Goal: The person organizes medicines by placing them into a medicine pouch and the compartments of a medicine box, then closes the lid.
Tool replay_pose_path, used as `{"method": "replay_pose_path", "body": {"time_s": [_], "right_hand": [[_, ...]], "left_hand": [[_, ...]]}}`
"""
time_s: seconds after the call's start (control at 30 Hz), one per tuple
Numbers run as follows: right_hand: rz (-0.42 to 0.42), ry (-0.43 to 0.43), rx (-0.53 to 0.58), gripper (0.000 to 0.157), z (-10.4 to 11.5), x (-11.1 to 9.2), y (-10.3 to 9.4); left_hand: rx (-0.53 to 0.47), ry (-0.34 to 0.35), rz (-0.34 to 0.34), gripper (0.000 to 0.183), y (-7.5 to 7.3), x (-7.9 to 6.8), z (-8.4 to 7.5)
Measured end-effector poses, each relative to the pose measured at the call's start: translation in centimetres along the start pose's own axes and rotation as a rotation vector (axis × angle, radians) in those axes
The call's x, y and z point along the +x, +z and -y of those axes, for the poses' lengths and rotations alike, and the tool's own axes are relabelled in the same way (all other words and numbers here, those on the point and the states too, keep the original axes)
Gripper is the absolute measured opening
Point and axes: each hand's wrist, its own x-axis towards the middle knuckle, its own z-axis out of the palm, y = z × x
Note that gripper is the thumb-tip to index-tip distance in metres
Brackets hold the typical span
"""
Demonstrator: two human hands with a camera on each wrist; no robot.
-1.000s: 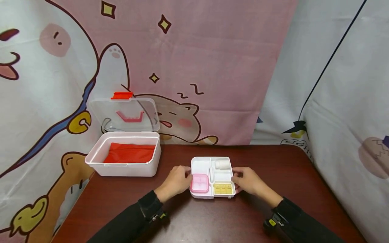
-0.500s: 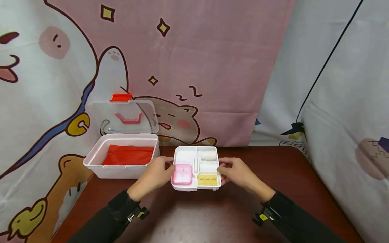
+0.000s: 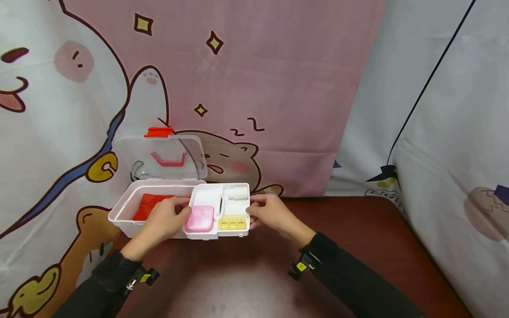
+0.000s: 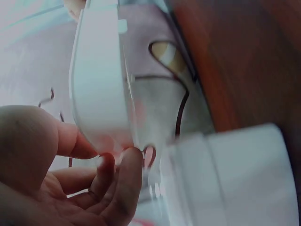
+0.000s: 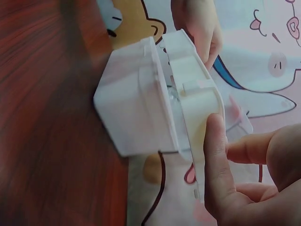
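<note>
A white pill organizer [image 3: 207, 194] is held up between both hands, its open face toward the head camera. In it sit a pink four-part case [image 3: 199, 218], a yellow three-part case [image 3: 232, 223] and a white roll [image 3: 237, 192]. My left hand [image 3: 164, 218] pinches its left edge, thumb in front; the left wrist view shows fingertips [image 4: 129, 165] at the underside corner. My right hand [image 3: 276, 216] grips the right edge between thumb and fingers. Behind it stands an open white plastic box [image 3: 129, 226], whose right part the organizer overlaps in the head view.
A folded red cloth [image 3: 148, 206] lies in the box. The box's clear lid [image 3: 133, 161] stands raised at the back, with a pink handle [image 3: 169, 161] and a red clasp [image 3: 158, 132]. The brown table [image 3: 330, 247] reaches back to a printed curtain [image 3: 294, 110].
Both hands have lifted the pill organizer and carried it left and back, from the table's middle to in front of the box's right side. The box has stayed put.
</note>
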Motion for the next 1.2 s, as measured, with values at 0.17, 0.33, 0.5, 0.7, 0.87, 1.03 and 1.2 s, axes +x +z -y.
{"method": "replay_pose_path", "body": {"time_s": [0.17, 0.33, 0.5, 0.7, 0.87, 1.03, 1.2], "right_hand": [[0.045, -0.014, 0.032, 0.043, 1.8, 1.8, 2.6], [0.059, 0.002, 0.039, 0.038, 2.7, 3.8, 6.0], [0.077, 0.037, 0.057, 0.038, 3.9, 6.0, 9.5], [0.027, 0.053, 0.056, 0.039, 4.8, 7.8, 12.3], [0.010, 0.060, 0.055, 0.030, 4.9, 8.6, 14.7], [0.011, 0.048, 0.106, 0.018, 5.1, 9.7, 16.4], [0.015, 0.057, 0.143, 0.010, 5.0, 10.7, 17.6]], "left_hand": [[0.014, 0.029, 0.005, 0.037, -2.4, 0.5, 2.5], [0.065, -0.013, 0.042, 0.042, -4.5, 1.0, 5.1], [0.142, -0.122, 0.069, 0.052, -7.0, 1.8, 7.7], [0.186, -0.160, 0.052, 0.054, -8.4, 2.8, 9.9], [0.175, -0.188, 0.042, 0.055, -8.7, 2.7, 11.5], [0.179, -0.202, 0.012, 0.055, -9.3, 3.1, 13.1], [0.216, -0.190, -0.037, 0.050, -9.3, 3.6, 14.3]]}}
